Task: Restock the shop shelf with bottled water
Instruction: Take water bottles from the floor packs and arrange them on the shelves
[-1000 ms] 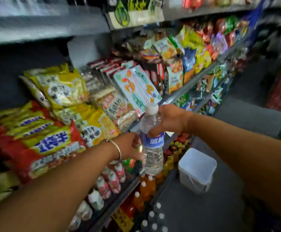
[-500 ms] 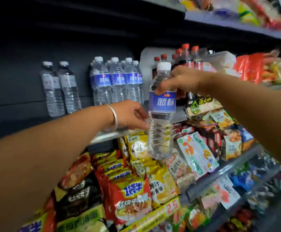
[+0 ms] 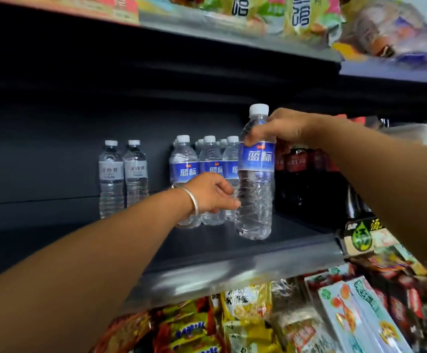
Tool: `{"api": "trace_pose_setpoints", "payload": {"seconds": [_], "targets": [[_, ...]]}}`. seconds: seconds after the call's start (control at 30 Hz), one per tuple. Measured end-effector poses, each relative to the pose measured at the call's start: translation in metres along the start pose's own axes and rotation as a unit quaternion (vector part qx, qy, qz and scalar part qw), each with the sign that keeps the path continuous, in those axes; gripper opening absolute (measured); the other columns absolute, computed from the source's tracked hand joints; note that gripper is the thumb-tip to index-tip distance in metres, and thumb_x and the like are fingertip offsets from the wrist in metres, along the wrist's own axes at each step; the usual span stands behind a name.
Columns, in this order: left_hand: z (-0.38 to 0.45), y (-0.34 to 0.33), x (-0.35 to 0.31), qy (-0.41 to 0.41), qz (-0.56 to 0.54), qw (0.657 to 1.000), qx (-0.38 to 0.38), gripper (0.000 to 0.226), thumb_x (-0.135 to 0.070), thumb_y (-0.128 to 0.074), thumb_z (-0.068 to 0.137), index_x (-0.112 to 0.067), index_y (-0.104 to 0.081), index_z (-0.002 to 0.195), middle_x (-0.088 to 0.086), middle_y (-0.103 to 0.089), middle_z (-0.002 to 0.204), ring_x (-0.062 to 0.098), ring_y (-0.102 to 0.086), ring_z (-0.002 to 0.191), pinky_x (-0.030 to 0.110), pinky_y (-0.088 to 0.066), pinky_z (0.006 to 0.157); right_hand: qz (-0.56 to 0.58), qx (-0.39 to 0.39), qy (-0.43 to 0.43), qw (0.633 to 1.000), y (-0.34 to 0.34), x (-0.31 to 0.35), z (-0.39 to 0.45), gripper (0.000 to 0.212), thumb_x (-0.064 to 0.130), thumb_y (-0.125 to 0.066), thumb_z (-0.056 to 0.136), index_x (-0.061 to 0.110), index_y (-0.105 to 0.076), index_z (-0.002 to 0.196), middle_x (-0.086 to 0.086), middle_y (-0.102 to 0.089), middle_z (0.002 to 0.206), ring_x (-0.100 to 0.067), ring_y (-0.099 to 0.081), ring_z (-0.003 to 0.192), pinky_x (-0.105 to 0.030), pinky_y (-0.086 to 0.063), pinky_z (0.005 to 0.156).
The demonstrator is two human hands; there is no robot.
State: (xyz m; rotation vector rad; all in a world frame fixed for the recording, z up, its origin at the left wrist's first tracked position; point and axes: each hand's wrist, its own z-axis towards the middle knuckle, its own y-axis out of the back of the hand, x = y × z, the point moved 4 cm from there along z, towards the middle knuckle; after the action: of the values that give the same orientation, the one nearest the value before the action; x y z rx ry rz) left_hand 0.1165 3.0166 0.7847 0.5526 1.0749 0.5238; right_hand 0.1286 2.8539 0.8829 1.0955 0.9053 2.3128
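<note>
My right hand point(image 3: 281, 127) grips a clear water bottle point(image 3: 255, 179) with a blue label and white cap by its shoulder, holding it upright just above the dark shelf point(image 3: 232, 250). My left hand point(image 3: 211, 192), with a silver bangle on the wrist, has loosely curled fingers whose tips touch the bottle's lower left side. Behind it stands a group of several blue-label water bottles point(image 3: 197, 171) on the shelf. Two grey-label water bottles point(image 3: 123, 174) stand further left.
Dark cola bottles point(image 3: 299, 171) with red labels stand right of the held bottle. The shelf's metal front edge point(image 3: 232, 273) runs below. Snack packets point(image 3: 232, 322) fill the shelf underneath, and more packets point(image 3: 296, 14) lie on the shelf above. Bare shelf floor lies left of the water.
The view has swung up from the lower snack shelves to the water shelf. My right hand has carried the bottle up and in over the shelf; my left hand followed beside it.
</note>
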Motion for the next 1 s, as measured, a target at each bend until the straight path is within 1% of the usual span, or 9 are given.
{"api": "trace_pose_setpoints", "payload": {"seconds": [0.1, 0.17, 0.27, 0.33, 0.5, 0.63, 0.73, 0.83, 1.0], "targets": [[0.031, -0.017, 0.014, 0.018, 0.024, 0.999, -0.025, 0.021, -0.016, -0.076, 0.075, -0.015, -0.057, 0.084, 0.001, -0.060, 0.076, 0.018, -0.057, 0.077, 0.032, -0.052, 0.075, -0.019, 0.010, -0.010, 1.000, 0.000, -0.025, 0.027, 0.040, 0.035, -0.071, 0.071, 0.002, -0.068, 0.093, -0.011, -0.066, 0.082, -0.023, -0.057, 0.070, -0.025, -0.042, 0.057], [0.051, -0.029, 0.024, 0.028, 0.042, 0.998, -0.029, 0.022, -0.019, -0.077, 0.073, -0.019, -0.055, 0.077, 0.003, -0.062, 0.080, 0.020, -0.058, 0.079, 0.035, -0.051, 0.079, -0.038, 0.013, -0.019, 0.999, -0.004, -0.043, 0.044, 0.042, 0.037, -0.072, 0.069, 0.003, -0.068, 0.093, -0.013, -0.067, 0.084, -0.023, -0.059, 0.069, -0.024, -0.046, 0.057], [0.075, -0.049, 0.034, 0.039, 0.063, 0.997, -0.027, 0.021, -0.021, -0.076, 0.075, -0.020, -0.056, 0.070, 0.009, -0.065, 0.084, 0.025, -0.064, 0.083, 0.038, -0.054, 0.080, -0.052, 0.009, -0.032, 0.998, -0.009, -0.066, 0.062, 0.031, 0.036, -0.073, 0.073, 0.008, -0.061, 0.074, -0.007, -0.059, 0.068, -0.019, -0.052, 0.054, -0.021, -0.041, 0.050], [0.088, -0.060, 0.040, 0.051, 0.057, 0.997, -0.029, 0.022, -0.019, -0.075, 0.076, -0.018, -0.055, 0.070, 0.011, -0.066, 0.083, 0.027, -0.066, 0.083, 0.040, -0.056, 0.077, -0.046, 0.005, -0.035, 0.998, -0.012, -0.080, 0.072, 0.030, 0.036, -0.073, 0.073, 0.010, -0.057, 0.071, -0.005, -0.056, 0.065, -0.017, -0.048, 0.052, -0.020, -0.037, 0.048], [0.111, -0.068, 0.052, 0.088, 0.032, 0.994, -0.056, 0.021, -0.013, -0.073, 0.078, -0.012, -0.054, 0.072, 0.007, -0.061, 0.068, 0.020, -0.062, 0.065, 0.036, -0.058, 0.070, -0.010, -0.014, -0.043, 0.999, -0.018, -0.109, 0.096, 0.031, 0.035, -0.073, 0.074, 0.011, -0.055, 0.068, 0.002, -0.054, 0.044, -0.009, -0.043, 0.037, -0.013, -0.031, 0.036], [0.119, -0.066, 0.053, 0.101, 0.023, 0.993, -0.052, 0.017, -0.012, -0.070, 0.081, -0.009, -0.054, 0.077, 0.007, -0.061, 0.061, 0.014, -0.058, 0.051, 0.025, -0.054, 0.051, 0.016, -0.015, -0.046, 0.999, -0.023, -0.122, 0.113, 0.031, 0.035, -0.074, 0.075, 0.010, -0.055, 0.074, -0.002, -0.055, 0.062, -0.013, -0.046, 0.049, -0.017, -0.035, 0.042], [0.122, -0.064, 0.052, 0.109, 0.022, 0.993, -0.031, 0.015, -0.011, -0.069, 0.083, -0.008, -0.054, 0.079, 0.011, -0.064, 0.067, 0.016, -0.060, 0.053, 0.026, -0.055, 0.053, 0.038, -0.018, -0.057, 0.997, -0.027, -0.130, 0.124, 0.032, 0.033, -0.075, 0.074, 0.008, -0.056, 0.078, -0.005, -0.055, 0.065, -0.016, -0.048, 0.052, -0.020, -0.041, 0.047], [0.123, -0.063, 0.054, 0.113, 0.021, 0.993, -0.019, 0.015, -0.011, -0.068, 0.083, -0.009, -0.054, 0.077, 0.013, -0.065, 0.072, 0.015, -0.061, 0.055, 0.028, -0.055, 0.057, 0.095, -0.015, -0.070, 0.993, -0.033, -0.139, 0.132, 0.040, 0.030, -0.076, 0.074, 0.005, -0.058, 0.100, -0.009, -0.062, 0.083, -0.020, -0.059, 0.067, -0.031, -0.055, 0.062], [0.123, -0.062, 0.054, 0.110, 0.024, 0.993, -0.022, 0.013, -0.009, -0.066, 0.084, -0.009, -0.055, 0.077, 0.013, -0.066, 0.076, 0.015, -0.061, 0.055, 0.026, -0.055, 0.054, 0.130, -0.013, -0.070, 0.989, -0.040, -0.143, 0.136, 0.047, 0.029, -0.073, 0.080, 0.006, -0.053, 0.116, -0.011, -0.067, 0.103, -0.022, -0.064, 0.082, -0.034, -0.056, 0.069]]}}
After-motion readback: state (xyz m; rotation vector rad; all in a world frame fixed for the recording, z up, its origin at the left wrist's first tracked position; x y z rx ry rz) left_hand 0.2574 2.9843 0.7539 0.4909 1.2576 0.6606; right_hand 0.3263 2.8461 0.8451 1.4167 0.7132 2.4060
